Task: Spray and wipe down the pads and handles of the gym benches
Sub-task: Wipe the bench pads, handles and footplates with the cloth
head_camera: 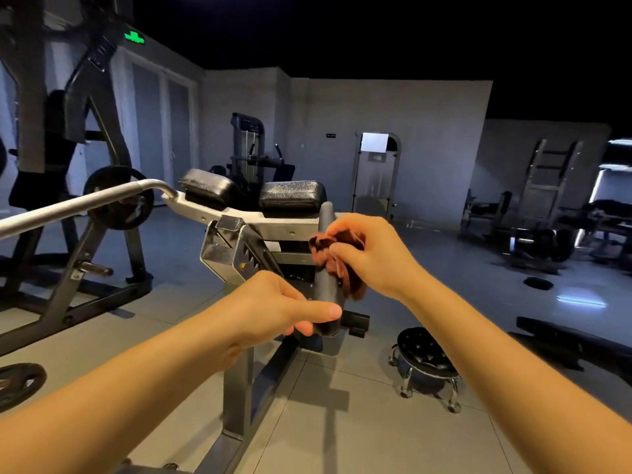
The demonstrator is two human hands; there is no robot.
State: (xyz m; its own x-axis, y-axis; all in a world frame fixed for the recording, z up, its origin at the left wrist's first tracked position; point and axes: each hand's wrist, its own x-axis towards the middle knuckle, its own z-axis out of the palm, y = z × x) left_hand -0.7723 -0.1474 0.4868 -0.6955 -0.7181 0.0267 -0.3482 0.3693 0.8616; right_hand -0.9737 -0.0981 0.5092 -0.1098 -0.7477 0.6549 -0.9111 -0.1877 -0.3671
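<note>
A dark grey handle (325,285) of a gym machine stands nearly upright at the middle of the view. My left hand (273,313) grips its lower end, thumb stretched across the front. My right hand (371,254) holds a crumpled reddish-brown cloth (337,263) wrapped against the handle's middle part. Behind the handle two black pads (292,196) sit on the machine's white frame (239,213). No spray bottle shows in view.
A long silver bar (78,203) runs in from the left toward the pads. A weight plate (119,200) hangs on a rack at left; another lies on the floor (18,383). A black wheeled stool (425,364) stands at lower right. More machines line the far wall.
</note>
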